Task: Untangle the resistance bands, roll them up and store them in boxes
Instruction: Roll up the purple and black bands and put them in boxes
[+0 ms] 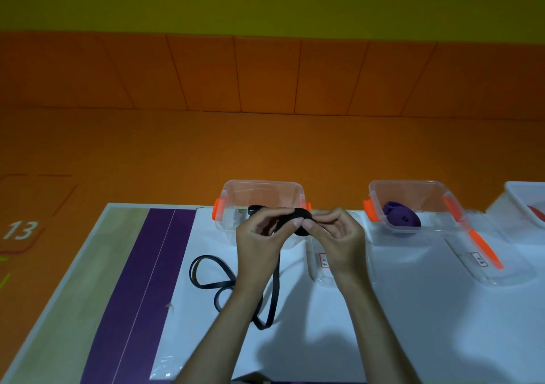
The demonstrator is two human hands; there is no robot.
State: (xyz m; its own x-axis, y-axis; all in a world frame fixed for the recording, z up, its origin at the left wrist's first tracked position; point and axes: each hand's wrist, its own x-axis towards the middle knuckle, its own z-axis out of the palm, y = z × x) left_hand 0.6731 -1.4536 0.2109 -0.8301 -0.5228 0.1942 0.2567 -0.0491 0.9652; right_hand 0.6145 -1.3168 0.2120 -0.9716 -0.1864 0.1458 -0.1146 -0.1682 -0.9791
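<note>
A black resistance band (275,289) hangs from my hands, its loose loops lying on the white table sheet (413,310) to the left. Its upper end is wound into a small black roll (301,215). My right hand (333,233) pinches that roll, and my left hand (259,236) grips the strap just beside it. Both hands are raised in front of a clear plastic box (262,194) with orange latches, which has a bit of black band at its near wall. A second clear box (413,200) to the right holds a rolled purple band (401,214).
Two clear lids (489,262) with orange clips and labels lie in front of the boxes. A white container (525,203) with something red stands at the far right. A purple strip (141,280) and wood edge border the table's left side. Orange floor lies beyond.
</note>
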